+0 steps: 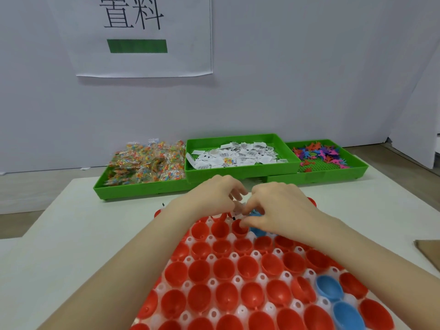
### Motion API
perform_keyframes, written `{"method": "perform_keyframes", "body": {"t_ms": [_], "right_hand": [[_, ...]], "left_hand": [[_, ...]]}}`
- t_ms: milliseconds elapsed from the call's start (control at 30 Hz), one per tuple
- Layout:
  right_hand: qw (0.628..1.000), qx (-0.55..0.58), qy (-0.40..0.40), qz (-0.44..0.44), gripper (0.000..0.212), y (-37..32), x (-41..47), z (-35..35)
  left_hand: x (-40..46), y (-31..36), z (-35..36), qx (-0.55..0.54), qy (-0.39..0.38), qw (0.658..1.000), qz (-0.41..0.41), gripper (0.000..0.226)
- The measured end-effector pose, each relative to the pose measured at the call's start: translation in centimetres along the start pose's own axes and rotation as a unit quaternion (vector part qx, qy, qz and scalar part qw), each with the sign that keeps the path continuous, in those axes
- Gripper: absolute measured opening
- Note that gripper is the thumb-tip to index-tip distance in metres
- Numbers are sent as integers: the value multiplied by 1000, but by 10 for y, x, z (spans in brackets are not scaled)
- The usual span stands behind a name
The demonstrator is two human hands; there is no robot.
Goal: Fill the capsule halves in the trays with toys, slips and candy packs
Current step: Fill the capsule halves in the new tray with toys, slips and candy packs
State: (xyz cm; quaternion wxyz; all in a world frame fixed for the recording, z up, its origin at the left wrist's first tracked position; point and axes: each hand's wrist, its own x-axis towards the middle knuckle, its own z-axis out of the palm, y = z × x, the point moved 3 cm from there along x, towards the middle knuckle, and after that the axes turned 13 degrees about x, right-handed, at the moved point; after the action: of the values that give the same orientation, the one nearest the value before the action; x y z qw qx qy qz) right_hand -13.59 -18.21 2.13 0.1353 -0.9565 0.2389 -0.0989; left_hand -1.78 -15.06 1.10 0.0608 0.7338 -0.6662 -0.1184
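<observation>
Both hands over far capsule tray [234, 281]: left hand [209, 197] fingers pinch slips [236, 212]; right hand [283, 207] fingers curled, hold unclear.

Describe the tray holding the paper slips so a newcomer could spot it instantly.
Three shallow green plastic trays line the far table edge below the wall sign. The middle one holds white printed paper slips. It sits raised, overlapping its neighbours, between clear candy packs and colourful toy figures.

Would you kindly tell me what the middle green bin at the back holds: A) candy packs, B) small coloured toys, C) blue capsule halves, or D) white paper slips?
D: the middle green bin is strewn with white paper slips; candy packs lie to its left and toys to its right.
</observation>
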Motion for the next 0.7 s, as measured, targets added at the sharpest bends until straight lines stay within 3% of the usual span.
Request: {"method": "perform_keyframes", "body": {"t_ms": [133,333,500,567,700], "right_hand": [[1000,-12,-5,12,31,-3,2,9],[1000,-1,7,12,20,-6,3,8],[989,127,53,62,5,2,8,-7],[986,131,70,70,1,6,12,-8],[986,133,66,79,8,9,19,4]], "left_hand": [[0,1,1,112,15,994,-11,37],[-2,-1,-2,96,43,994,-17,29],[-3,1,-5,72,59,995,-21,21],[-3,1,-5,70,64,995,-22,20],[-2,0,-6,65,56,996,-25,18]]}}
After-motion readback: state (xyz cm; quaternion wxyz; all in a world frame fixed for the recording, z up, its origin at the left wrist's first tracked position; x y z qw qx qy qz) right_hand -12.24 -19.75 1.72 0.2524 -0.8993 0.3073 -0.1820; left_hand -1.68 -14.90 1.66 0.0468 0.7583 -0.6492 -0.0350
